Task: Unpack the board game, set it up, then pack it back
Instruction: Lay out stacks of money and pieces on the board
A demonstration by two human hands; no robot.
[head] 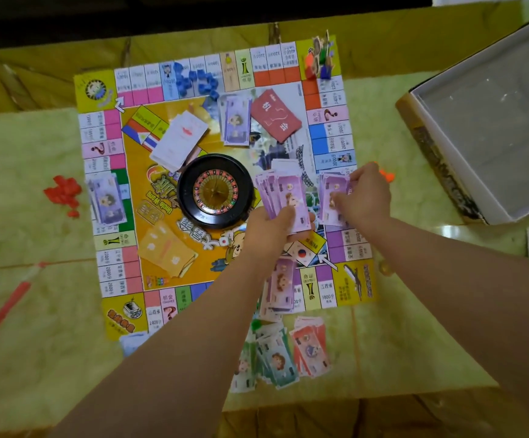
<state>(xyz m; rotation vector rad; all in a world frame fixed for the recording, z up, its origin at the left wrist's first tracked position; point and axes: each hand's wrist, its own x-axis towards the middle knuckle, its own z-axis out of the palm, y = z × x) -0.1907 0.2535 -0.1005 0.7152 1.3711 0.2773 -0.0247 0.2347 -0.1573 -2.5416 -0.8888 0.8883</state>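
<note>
The game board (137,172) lies unfolded flat in the middle of the table (29,235), with your two hands working over its near right part. Your left hand (269,229) comes in from the lower left on an outstretched forearm, back of the hand up. Its fingers and thumb are curled round the lower end of a fan of purple notes (283,194), which it holds just beside the roulette wheel (215,192). Your right hand (364,197) reaches in from the right with the wrist bent and knuckles up. Its fingertips are bent down and pinch a small pile of purple notes (331,197) that lies on the board's right border.

The black roulette wheel sits at the board's centre. Beyond it lie a red card deck (276,115), a loose stack of white cards (181,140) and a pile of lilac notes (236,120). Orange cards (165,252) lie on the near left of the centre, and another lilac pile (107,200) rests on the left border. Blue houses (197,80) cluster on the far border, and standing pawns (320,58) occupy the far right corner. Pink notes (280,286) lie on the near border under your left forearm.

Off the board, green notes (272,358) and red notes (310,349) lie on the table near you. Red pieces (64,194) are heaped to the left, and the open box (493,121) stands to the right.
</note>
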